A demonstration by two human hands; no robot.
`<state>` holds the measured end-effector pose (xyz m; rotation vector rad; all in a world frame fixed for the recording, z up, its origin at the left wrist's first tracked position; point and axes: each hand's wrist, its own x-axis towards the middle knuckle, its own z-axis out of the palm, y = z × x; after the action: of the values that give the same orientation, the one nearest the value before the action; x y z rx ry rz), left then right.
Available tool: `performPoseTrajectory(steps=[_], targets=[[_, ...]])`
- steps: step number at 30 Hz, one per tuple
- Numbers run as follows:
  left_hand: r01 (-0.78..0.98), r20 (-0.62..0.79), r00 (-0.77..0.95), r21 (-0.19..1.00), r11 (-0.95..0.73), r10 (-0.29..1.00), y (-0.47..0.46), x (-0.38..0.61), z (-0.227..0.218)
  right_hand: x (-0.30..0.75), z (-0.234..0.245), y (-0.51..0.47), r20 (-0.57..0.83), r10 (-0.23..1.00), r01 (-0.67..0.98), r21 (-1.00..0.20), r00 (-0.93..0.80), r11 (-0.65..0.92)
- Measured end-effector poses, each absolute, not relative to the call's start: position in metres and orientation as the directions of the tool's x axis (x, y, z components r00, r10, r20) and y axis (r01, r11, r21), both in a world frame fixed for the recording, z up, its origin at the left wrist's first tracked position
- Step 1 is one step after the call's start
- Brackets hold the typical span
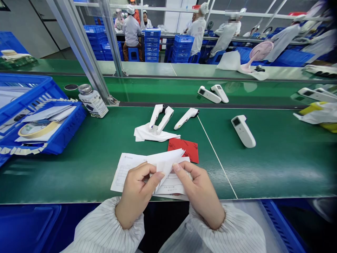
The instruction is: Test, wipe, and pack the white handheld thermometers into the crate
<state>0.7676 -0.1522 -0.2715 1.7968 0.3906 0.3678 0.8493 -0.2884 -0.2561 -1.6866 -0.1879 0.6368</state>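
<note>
My left hand (140, 188) pinches the left edge of a small stack of thin white sheets (168, 158) between thumb and fingers. On the other side, my right hand (196, 186) grips the same sheets, its thumb lying on top. Under them lies an open printed booklet (125, 172) with a table on its left page. A red card (191, 149) is partly covered by the paper. Beyond, two white handheld devices (165, 119) rest on a crumpled white cloth (143, 133). A third such device (185, 118) lies just right of them.
Blue trays (65, 131) with papers and a tape roll stand at left, beside a white bottle (96, 103). Another handheld device (243, 131) lies at right; two more (209, 94) sit on the green belt (147, 89). A metal post (79, 49) rises at left. People work beyond.
</note>
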Motion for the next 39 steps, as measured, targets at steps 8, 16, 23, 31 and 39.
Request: performPoseTrajectory(steps=[8,16,23,31,39], targets=[[0.072,0.048,0.893,0.967,-0.246,0.448,-0.153,0.767,-0.273,0.848,-0.26,-0.292,-0.258,0.463,-0.152,-0.955,0.848,-0.255],[0.067,0.045,0.896,0.97,-0.234,0.443,-0.153,0.766,-0.273,0.849,-0.261,-0.291,-0.253,0.461,-0.124,-0.948,0.851,-0.292],[0.055,0.064,0.897,0.965,-0.255,0.437,-0.152,0.766,-0.275,0.849,-0.261,-0.293,-0.244,0.477,-0.115,-0.952,0.845,-0.284],[-0.002,0.208,0.87,0.908,-0.419,0.447,-0.154,0.768,-0.277,0.849,-0.261,-0.297,-0.18,0.472,-0.068,-0.967,0.863,-0.244],[-0.124,0.47,0.786,0.757,-0.642,0.402,-0.16,0.764,-0.277,0.848,-0.264,-0.311,-0.094,0.317,-0.028,-0.978,0.944,-0.206]])
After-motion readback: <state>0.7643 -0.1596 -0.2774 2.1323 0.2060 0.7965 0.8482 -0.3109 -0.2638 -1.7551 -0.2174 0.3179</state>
